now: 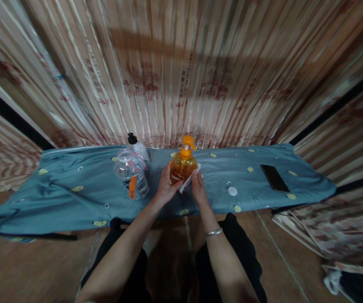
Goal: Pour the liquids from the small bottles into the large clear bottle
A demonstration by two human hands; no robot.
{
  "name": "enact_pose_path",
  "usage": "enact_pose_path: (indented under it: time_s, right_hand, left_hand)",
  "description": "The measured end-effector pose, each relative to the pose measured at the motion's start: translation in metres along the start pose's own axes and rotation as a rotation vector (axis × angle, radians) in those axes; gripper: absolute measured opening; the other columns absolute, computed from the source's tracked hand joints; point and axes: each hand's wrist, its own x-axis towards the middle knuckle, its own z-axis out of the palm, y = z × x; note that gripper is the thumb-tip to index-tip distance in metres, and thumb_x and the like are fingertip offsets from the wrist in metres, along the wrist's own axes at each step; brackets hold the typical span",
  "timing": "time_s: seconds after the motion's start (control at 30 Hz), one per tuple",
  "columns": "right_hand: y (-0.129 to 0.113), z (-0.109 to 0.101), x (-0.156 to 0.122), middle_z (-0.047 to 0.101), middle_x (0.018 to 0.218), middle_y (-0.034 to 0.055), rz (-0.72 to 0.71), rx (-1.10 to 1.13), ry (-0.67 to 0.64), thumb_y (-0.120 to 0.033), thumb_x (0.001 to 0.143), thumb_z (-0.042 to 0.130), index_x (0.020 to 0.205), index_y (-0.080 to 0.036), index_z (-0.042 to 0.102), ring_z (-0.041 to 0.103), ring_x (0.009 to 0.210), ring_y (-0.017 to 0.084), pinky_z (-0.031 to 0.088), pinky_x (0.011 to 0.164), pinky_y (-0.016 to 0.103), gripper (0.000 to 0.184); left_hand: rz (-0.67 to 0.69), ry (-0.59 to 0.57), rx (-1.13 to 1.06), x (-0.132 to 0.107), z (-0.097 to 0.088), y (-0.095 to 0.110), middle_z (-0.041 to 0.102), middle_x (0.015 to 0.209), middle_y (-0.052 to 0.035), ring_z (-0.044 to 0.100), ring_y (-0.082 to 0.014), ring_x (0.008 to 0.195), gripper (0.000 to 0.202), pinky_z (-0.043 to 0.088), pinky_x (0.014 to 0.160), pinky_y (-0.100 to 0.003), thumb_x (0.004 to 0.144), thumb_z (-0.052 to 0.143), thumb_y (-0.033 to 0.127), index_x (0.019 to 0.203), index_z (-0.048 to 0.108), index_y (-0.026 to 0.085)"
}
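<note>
An amber pump bottle (184, 165) with an orange pump top stands upright between my hands, over the cloth-covered surface. My left hand (166, 185) is closed around its left side. Against its right side, my right hand (198, 184) presses a folded white tissue (186, 184), its fingers closed on it. To the left stands a clear, open-necked plastic bottle (141, 184) with an orange and dark label. Just behind it is a pale bottle with a black pump (141, 150), partly hidden by the clear one.
A blue-green patterned cloth (61, 198) covers the narrow table. A white round cap (232, 191) lies right of my hands, and a dark phone (275, 178) farther right. Pleated curtains (175, 75) hang behind; black poles slant at both sides.
</note>
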Motion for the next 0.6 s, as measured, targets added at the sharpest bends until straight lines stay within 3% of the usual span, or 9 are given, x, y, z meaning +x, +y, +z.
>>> enact_pose_path:
  time_s: [0.13, 0.23, 0.3, 0.47, 0.6]
  right_hand:
    - [0.007, 0.0, -0.008, 0.071, 0.15, 0.0108, 0.153, 0.03, 0.06, -0.095, 0.086, 0.046, 0.137, -0.025, 0.072, 0.058, 0.15, 0.031, 0.043, 0.128, 0.053, 0.09]
    - [-0.007, 0.002, -0.007, 0.068, 0.155, 0.0089, 0.217, 0.068, 0.057, -0.097, 0.083, 0.048, 0.137, -0.027, 0.073, 0.056, 0.152, 0.033, 0.038, 0.131, 0.053, 0.092]
    - [-0.024, 0.005, -0.005, 0.07, 0.151, 0.0088, 0.184, 0.116, 0.043, -0.097, 0.082, 0.049, 0.137, -0.026, 0.073, 0.059, 0.148, 0.034, 0.04, 0.13, 0.054, 0.092]
    - [-0.07, 0.009, 0.01, 0.077, 0.14, 0.0041, -0.066, 0.108, -0.061, -0.087, 0.091, 0.053, 0.13, -0.029, 0.077, 0.064, 0.142, 0.03, 0.041, 0.129, 0.048, 0.074]
    - [-0.083, 0.011, 0.034, 0.086, 0.11, 0.0055, -0.025, 0.064, -0.232, -0.087, 0.091, 0.054, 0.107, -0.025, 0.083, 0.074, 0.125, 0.033, 0.053, 0.117, 0.049, 0.07]
  left_hand:
    - [-0.02, -0.006, -0.051, -0.001, 0.004, -0.001, 0.061, 0.151, -0.0163, 0.056, -0.0378, 0.145, 0.098, 0.042, 0.123, -0.057, 0.067, 0.095, 0.036, 0.153, 0.051, 0.023]
    - [-0.041, 0.004, -0.061, -0.002, 0.006, -0.001, 0.062, 0.151, -0.0174, 0.056, -0.039, 0.145, 0.102, 0.042, 0.123, -0.058, 0.064, 0.097, 0.037, 0.154, 0.05, 0.021]
    - [-0.051, 0.007, -0.066, -0.001, 0.006, -0.002, 0.062, 0.151, -0.0181, 0.057, -0.0391, 0.145, 0.1, 0.041, 0.124, -0.058, 0.066, 0.095, 0.037, 0.154, 0.05, 0.02]
    - [-0.015, -0.027, -0.122, 0.0, 0.004, -0.002, 0.06, 0.154, -0.0183, 0.057, -0.0393, 0.144, 0.102, 0.043, 0.122, -0.057, 0.065, 0.093, 0.035, 0.155, 0.048, 0.02]
    - [-0.023, -0.031, -0.158, 0.0, 0.004, 0.005, 0.062, 0.149, -0.0162, 0.058, -0.0389, 0.143, 0.11, 0.041, 0.123, -0.058, 0.06, 0.098, 0.035, 0.155, 0.044, 0.023]
